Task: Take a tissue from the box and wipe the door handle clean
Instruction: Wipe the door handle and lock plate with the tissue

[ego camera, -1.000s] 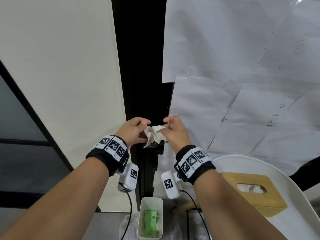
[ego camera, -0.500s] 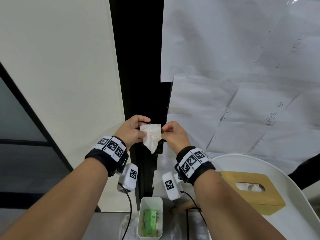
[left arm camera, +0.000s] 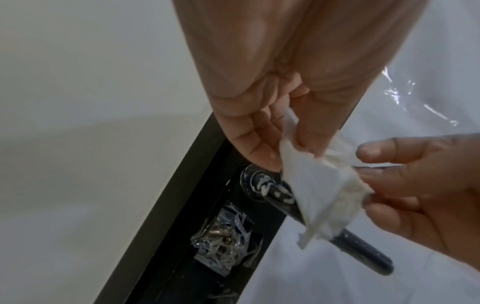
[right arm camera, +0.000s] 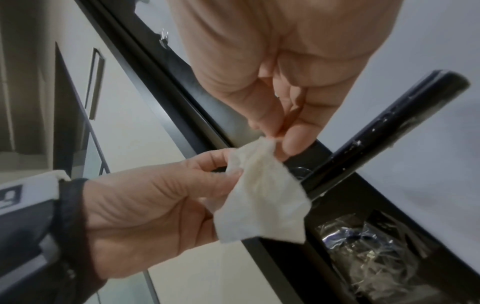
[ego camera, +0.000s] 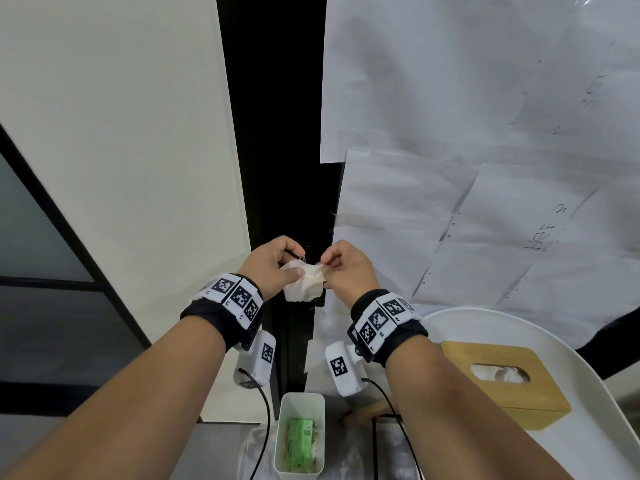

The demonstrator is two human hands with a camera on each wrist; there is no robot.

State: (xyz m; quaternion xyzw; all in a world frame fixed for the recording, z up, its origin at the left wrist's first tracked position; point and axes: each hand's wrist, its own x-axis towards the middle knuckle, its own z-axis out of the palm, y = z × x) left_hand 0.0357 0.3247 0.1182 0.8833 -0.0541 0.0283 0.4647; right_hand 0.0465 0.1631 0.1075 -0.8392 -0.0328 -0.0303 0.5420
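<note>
A crumpled white tissue (ego camera: 306, 284) hangs between my two hands in front of the black door edge. My left hand (ego camera: 277, 268) pinches its left side and my right hand (ego camera: 341, 270) pinches its upper right corner. In the left wrist view the tissue (left arm camera: 322, 197) hangs in front of the middle of the black lever door handle (left arm camera: 363, 253), which carries white smears near its round base. The right wrist view shows the tissue (right arm camera: 262, 197) just left of the handle (right arm camera: 384, 131). The wooden tissue box (ego camera: 502, 382) sits on a white chair at lower right.
White paper sheets (ego camera: 467, 150) cover the door to the right of the black frame (ego camera: 277, 133). A white bin (ego camera: 300, 438) with green packaging stands on the floor below my hands. The white chair (ego camera: 588, 445) fills the lower right. A taped-over lock plate (left arm camera: 226, 240) lies under the handle.
The hands have drawn slightly apart, and the tissue is now stretched and bunched between them instead of hanging flat. Both hands stay at the handle.
</note>
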